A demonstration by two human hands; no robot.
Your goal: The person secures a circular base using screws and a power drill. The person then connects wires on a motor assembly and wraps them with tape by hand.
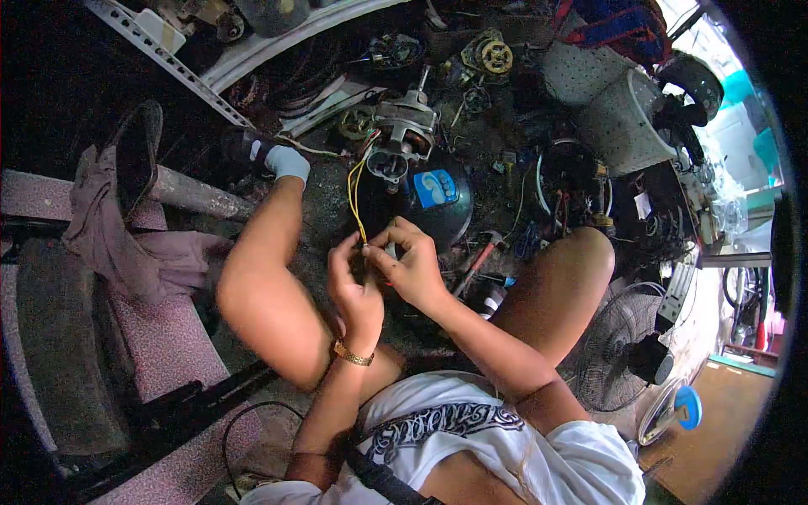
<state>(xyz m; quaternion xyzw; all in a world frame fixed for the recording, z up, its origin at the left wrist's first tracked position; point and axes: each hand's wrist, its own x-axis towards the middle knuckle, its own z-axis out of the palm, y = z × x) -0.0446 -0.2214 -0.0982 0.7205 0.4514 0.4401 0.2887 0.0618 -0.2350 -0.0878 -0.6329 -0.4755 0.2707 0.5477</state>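
A metal electric fan motor [406, 126] with its shaft pointing away lies in front of me, on or against a dark round base [459, 220] with a blue label [435, 188]. Yellow wires [355, 198] run from the motor down to my fingers. My left hand [357, 282], a gold band at its wrist, pinches the wires near their lower end. From the other side, my right hand [409, 263] has thumb and forefinger closed at the same spot. The wire tips are hidden between the fingers.
A hammer [478, 263] with a red handle lies right of my hands. Motor parts with a yellowish cover [490, 55] are at the back. A speckled bin [627, 122] and a caged fan [619, 345] stand to the right. A pink bench [164, 345] is at left.
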